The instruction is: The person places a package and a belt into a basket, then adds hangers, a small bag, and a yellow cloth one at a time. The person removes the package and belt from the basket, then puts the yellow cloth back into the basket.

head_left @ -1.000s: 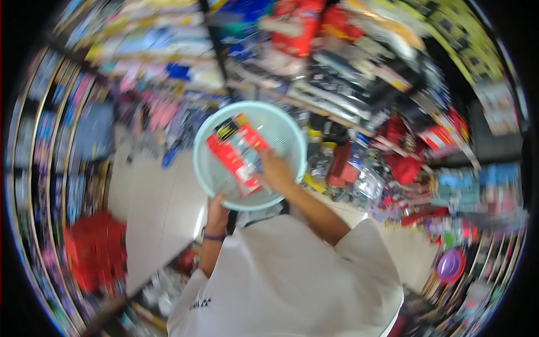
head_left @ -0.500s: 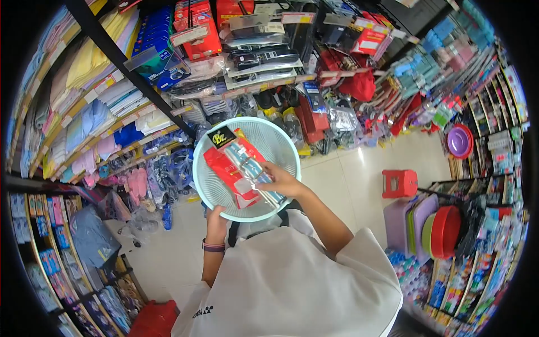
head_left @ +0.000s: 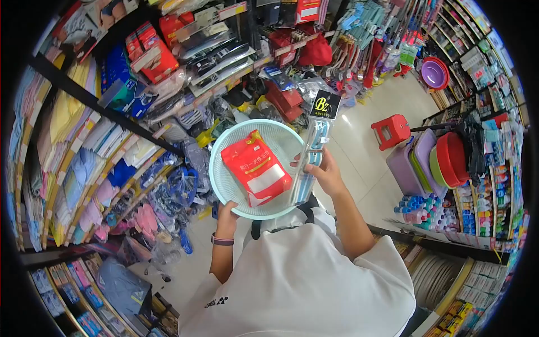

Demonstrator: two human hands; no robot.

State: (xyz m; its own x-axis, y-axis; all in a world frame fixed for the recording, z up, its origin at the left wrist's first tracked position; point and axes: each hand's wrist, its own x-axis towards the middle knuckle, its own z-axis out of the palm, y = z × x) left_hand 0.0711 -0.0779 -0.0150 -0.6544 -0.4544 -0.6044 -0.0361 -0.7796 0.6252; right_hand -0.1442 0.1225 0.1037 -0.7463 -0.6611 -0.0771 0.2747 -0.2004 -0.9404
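Note:
My left hand (head_left: 225, 221) grips the lower left rim of a pale mint plastic basket (head_left: 289, 147) with slatted sides. Lying in the basket is a red disposable bath towel packet (head_left: 257, 167) with a white label area. Over the basket's right side, my right hand (head_left: 325, 173) holds a long clear plastic pack (head_left: 315, 135) with a black "Bz" header card. Blue and white striped contents show through its plastic; their exact kind cannot be made out. The pack stands nearly upright, header card at the top, its lower end near the basket rim.
Shelves of folded cloths (head_left: 73, 121) rise at the left. Bagged slippers (head_left: 149, 219) crowd the low left. A red stool (head_left: 391, 132) stands on the tiled floor at the right, near stacked basins (head_left: 449, 160). Bottles (head_left: 424, 209) stand below them. Packaged goods hang ahead.
My right hand has lifted the clear pack off the red packet and moved it to the basket's right side, turning it more upright. My left hand stays on the rim; the view has turned right.

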